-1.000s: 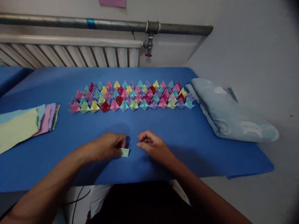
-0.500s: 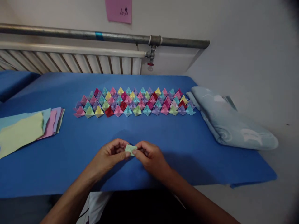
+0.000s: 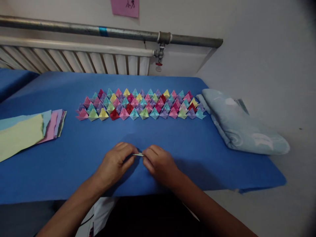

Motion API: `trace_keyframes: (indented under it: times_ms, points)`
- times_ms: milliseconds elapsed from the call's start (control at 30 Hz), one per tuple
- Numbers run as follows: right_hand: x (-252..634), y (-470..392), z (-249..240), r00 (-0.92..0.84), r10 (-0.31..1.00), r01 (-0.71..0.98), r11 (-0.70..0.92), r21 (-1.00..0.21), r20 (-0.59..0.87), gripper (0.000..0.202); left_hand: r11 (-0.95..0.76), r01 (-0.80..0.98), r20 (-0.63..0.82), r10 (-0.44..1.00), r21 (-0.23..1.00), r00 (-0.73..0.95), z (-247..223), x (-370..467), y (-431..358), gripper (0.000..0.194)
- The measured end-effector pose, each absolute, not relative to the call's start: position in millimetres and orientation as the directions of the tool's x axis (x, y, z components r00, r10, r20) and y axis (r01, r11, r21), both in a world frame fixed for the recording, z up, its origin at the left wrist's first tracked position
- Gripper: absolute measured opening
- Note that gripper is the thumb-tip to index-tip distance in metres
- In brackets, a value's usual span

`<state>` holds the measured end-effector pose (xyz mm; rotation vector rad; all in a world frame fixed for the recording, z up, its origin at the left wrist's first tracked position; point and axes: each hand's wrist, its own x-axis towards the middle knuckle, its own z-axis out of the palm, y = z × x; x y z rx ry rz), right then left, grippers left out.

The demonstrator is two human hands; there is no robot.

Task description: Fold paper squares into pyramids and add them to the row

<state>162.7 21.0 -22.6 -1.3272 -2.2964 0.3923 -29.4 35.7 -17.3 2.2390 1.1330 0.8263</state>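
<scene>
Between my two hands is a small piece of folded pale green paper (image 3: 139, 154), seen nearly edge-on as a thin sliver. My left hand (image 3: 117, 161) pinches its left end between thumb and fingers. The right end is gripped by my right hand (image 3: 158, 163), its fingers curled in. Most of the paper is hidden by the fingertips. Beyond the hands, several rows of small folded paper boats (image 3: 144, 113) stand close together in pink, yellow, blue, purple, green and red.
Torn coloured paper sheets (image 3: 22, 135) lie stacked at the left on the blue table (image 3: 81, 158). A folded light blue blanket (image 3: 237, 125) rests at the right by the wall. Behind the table run a radiator (image 3: 108, 62) and a metal pipe (image 3: 128, 33).
The green paper has tipped from showing its flat face to nearly edge-on. Both hands have rolled inward over it, and the view has shifted slightly.
</scene>
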Motion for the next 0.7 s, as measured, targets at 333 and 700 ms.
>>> trace_keyframes:
  times_ms: [333,700]
  points:
    - [165.2,13.7,-41.4,-0.567,0.785,0.771,0.612,-0.174,0.250,0.018,-0.727,0.659,0.513,0.647,0.193,0.564,-45.1,-30.6,14.9,0.015]
    - [175.2,1.7,-32.9,-0.602,0.746,0.715,0.663,-0.224,0.285,0.021,-0.752,0.625,0.437,0.643,0.208,0.629,-44.7,-35.1,5.9,0.019]
